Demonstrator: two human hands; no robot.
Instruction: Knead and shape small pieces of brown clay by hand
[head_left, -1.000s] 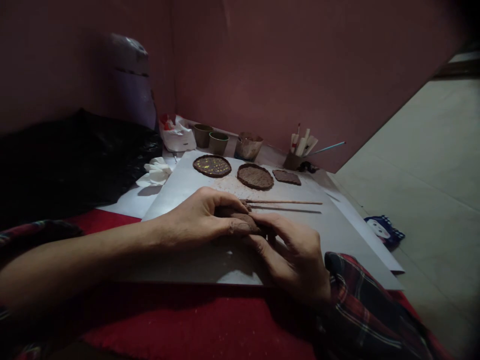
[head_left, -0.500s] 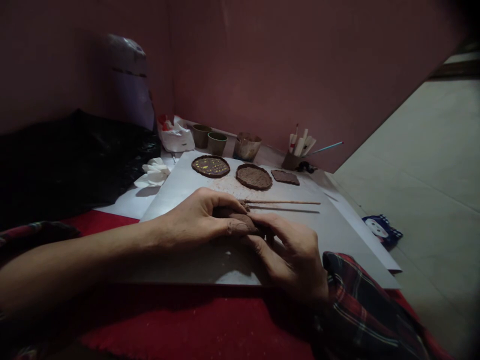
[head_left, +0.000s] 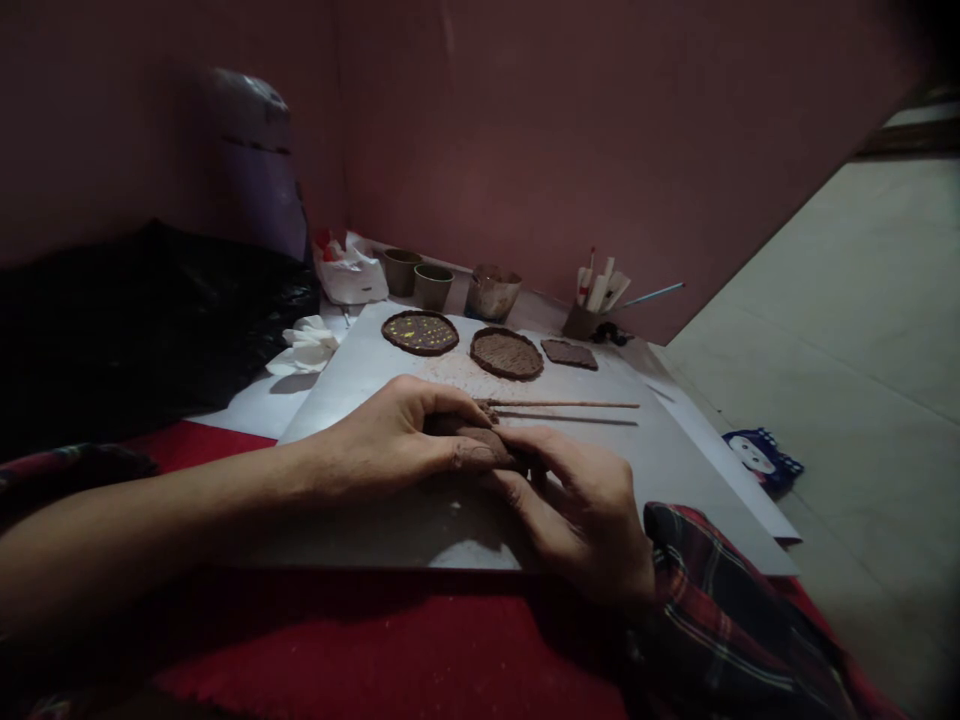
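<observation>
A lump of brown clay [head_left: 480,437] is gripped between my two hands, low over a white board [head_left: 345,530]. My left hand [head_left: 405,430] wraps it from the left, thumb along the near side and fingers over the far side. From the right, my right hand [head_left: 577,500] pinches its edge between thumb and fingers. Much of the clay is hidden by the fingers. Just beyond lies a thin stick [head_left: 570,404], with crumbly clay at its left end. Behind it are a round clay dish with yellow specks [head_left: 420,333], a plain round one [head_left: 506,354] and a small flat clay slab [head_left: 570,354].
Along the back stand two cups [head_left: 433,287], a smeared clear container [head_left: 493,293] and a holder with brushes and sticks [head_left: 585,320]. Crumpled tissue [head_left: 304,345] and a black plastic sheet [head_left: 150,330] lie at left. Red cloth [head_left: 375,640] is in front.
Both hands keep the same hold on the clay. The whole view has shifted very slightly; no object has visibly moved on the board.
</observation>
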